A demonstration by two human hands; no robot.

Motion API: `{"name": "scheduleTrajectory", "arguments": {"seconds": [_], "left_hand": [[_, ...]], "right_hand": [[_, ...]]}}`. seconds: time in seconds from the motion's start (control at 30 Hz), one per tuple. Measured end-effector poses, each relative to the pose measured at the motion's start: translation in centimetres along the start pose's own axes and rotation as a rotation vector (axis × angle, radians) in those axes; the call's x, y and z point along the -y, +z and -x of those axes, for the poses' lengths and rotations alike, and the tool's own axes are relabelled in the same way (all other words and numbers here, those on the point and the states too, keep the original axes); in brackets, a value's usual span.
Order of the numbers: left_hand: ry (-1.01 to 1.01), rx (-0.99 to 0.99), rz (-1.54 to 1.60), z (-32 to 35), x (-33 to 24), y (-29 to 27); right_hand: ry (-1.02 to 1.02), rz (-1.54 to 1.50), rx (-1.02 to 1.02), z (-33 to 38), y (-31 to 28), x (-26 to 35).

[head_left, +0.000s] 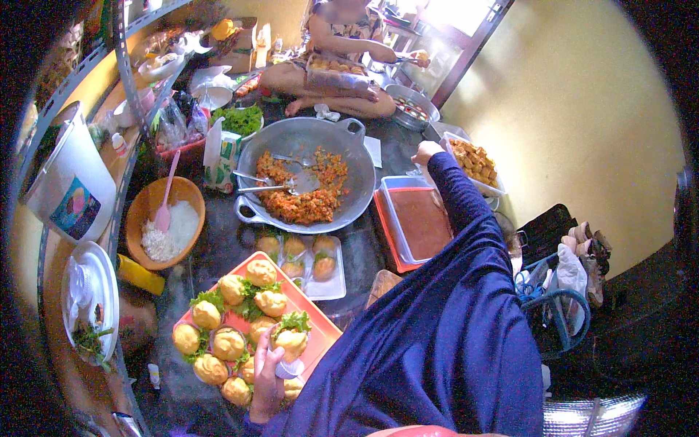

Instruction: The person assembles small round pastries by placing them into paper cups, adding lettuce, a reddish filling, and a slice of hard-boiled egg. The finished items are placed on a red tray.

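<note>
Watch it: with your right hand (428, 151) stretched well beyond the orange tray (322, 331), your left hand (268, 373) could tip or squash the puff (291, 344) its fingers are gripping, at the tray's right side. Can't tell if your right fingers hold anything. Puff looks golden and lumpy, frilly green lettuce (296, 323) poking out.

A hand could pass over the dark surface (365, 249) between the white tray (332, 291) and clear tub (408, 183), whose right side the right arm (466, 197) blocks.
</note>
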State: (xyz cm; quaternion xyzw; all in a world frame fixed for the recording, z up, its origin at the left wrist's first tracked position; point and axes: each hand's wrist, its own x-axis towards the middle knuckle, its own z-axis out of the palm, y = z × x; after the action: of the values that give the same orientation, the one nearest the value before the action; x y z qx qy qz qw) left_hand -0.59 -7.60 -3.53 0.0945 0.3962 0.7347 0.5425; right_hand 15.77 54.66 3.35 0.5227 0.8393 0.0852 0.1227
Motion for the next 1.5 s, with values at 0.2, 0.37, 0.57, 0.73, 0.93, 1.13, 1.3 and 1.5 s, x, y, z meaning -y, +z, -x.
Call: {"name": "scheduleTrajectory", "arguments": {"seconds": [0.2, 0.37, 0.57, 0.73, 0.93, 1.13, 1.3, 1.5], "left_hand": [[-0.016, -0.040, -0.009, -0.2, 0.1, 0.4], [-0.042, -0.039, -0.007, -0.1, -0.2, 0.4], [-0.012, 0.004, 0.008, -0.7, 0.1, 0.2], [-0.048, -0.030, 0.028, -0.7, 0.2, 0.0], [-0.041, -0.013, 0.022, -0.8, 0.3, -0.2], [-0.037, -0.027, -0.008, -0.9, 0.6, -0.4], [-0.030, -0.010, -0.010, -1.1, 0.2, 0.0], [-0.018, -0.004, 0.016, -0.7, -0.3, 0.6]], "right_hand": [[-0.020, -0.019, -0.008, 0.5, -1.3, -0.2], [0.032, -0.034, -0.022, 0.7, -3.6, 0.0], [0.036, -0.182, -0.215, 0.1, -4.7, 0.1], [0.027, -0.131, -0.267, -0.7, -4.7, 0.5], [0.012, -0.128, -0.229, -0.2, -5.4, 1.2], [0.004, -0.188, -0.352, -0.1, -8.4, 1.4], [0.099, -0.240, -0.354, -2.3, -14.0, -0.1], [0.130, -0.228, -0.283, -3.3, -19.0, -0.9]]}}
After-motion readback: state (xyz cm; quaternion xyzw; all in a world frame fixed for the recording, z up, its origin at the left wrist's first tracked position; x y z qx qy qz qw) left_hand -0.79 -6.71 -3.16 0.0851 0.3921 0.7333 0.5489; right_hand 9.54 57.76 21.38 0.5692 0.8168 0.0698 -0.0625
